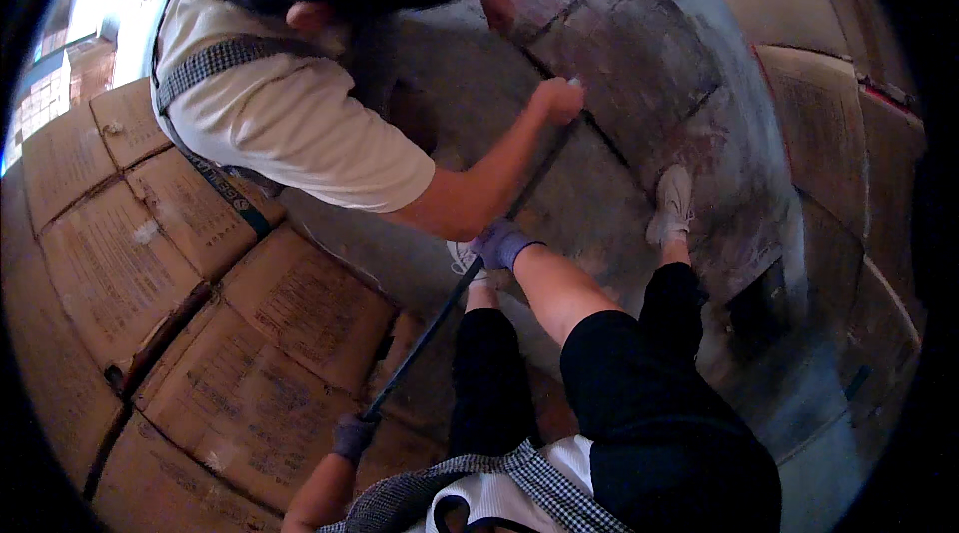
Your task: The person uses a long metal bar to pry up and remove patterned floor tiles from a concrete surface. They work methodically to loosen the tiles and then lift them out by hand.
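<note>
A long, thin, dark pole (422,338) slants up and to the right between my two gloved hands. My left hand (352,436), in a greyish-purple glove, is closed around its lower end at the lower left. Farther up, my right hand (502,244) wraps the pole in a purple glove, close under a co-worker's forearm (470,195). Past that forearm a dark line runs on; whether it is the pole or a floor joint I cannot tell. The co-worker's closed hand (559,101) has something small and pale at its fingertips.
The co-worker in a white T-shirt (290,133) bends over the far left. Large brown cardboard boxes (250,383) are stacked at the left, and more boxes (814,133) stand at the right. My pale shoes (675,201) are on the worn grey floor (599,223).
</note>
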Tool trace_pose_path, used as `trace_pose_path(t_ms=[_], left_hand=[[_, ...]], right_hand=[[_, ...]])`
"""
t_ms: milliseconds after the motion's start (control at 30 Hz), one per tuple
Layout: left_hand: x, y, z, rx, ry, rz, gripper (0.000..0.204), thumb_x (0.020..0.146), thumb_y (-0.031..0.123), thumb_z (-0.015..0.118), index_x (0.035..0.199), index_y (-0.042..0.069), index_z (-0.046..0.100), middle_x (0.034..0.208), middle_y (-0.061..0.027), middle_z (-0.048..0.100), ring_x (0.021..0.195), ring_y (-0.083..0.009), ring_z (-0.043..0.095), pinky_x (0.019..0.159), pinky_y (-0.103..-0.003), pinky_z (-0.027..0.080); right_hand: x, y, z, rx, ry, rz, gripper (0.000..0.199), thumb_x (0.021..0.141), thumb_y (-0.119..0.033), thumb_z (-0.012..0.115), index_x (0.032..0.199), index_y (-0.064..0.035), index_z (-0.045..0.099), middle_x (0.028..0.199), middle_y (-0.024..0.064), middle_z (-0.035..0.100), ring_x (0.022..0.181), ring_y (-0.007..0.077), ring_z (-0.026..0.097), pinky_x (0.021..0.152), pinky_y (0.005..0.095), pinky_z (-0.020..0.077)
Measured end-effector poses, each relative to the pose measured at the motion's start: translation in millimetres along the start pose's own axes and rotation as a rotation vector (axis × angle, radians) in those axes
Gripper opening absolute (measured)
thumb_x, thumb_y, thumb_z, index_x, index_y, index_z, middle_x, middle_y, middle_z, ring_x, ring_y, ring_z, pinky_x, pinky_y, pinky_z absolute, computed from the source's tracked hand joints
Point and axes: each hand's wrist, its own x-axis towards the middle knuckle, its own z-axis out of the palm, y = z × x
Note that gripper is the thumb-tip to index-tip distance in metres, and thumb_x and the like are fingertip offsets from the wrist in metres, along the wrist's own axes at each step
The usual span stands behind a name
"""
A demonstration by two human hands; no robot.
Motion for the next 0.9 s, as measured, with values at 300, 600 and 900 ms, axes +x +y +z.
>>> trace_pose_path(t_ms=[300, 600, 900], left_hand=[[48.5, -39.7, 38.4, -0.054, -0.060, 0.081, 0.044, 0.080, 0.049, 0.058, 0.086, 0.007, 0.070, 0.087, -0.0200, 0.066, 0.087, -0.0390, 0.063, 0.075, -0.046, 0.049], [-89.9, 38.2, -64.7, -0.091, -0.030, 0.267, 0.040, 0.080, 0.043, 0.062, 0.093, 0.005, 0.064, 0.083, -0.0240, 0.063, 0.083, -0.0392, 0.062, 0.070, -0.045, 0.048], [-309.4, 162.3, -186.6, -0.205, -0.394, 0.504, 0.027, 0.089, 0.024, 0.056, 0.107, 0.004, 0.057, 0.090, -0.0154, 0.062, 0.083, -0.0274, 0.062, 0.072, -0.037, 0.048]], right_hand=[[17.0, -20.3, -10.4, -0.264, -0.309, -0.073, 0.034, 0.082, -0.021, 0.050, 0.110, -0.0084, 0.065, 0.115, 0.0148, 0.062, 0.105, 0.0276, 0.061, 0.088, 0.0388, 0.0456], [-37.6, 20.7, -2.5, -0.170, -0.029, -0.140, 0.025, 0.082, -0.027, 0.052, 0.100, -0.0150, 0.066, 0.105, 0.0119, 0.064, 0.103, 0.0299, 0.059, 0.094, 0.0470, 0.0397], [-137.8, 70.9, -85.6, 0.033, 0.237, -0.139, 0.020, 0.077, -0.025, 0.054, 0.088, -0.0149, 0.066, 0.098, 0.0128, 0.063, 0.097, 0.0308, 0.058, 0.091, 0.0428, 0.0411]])
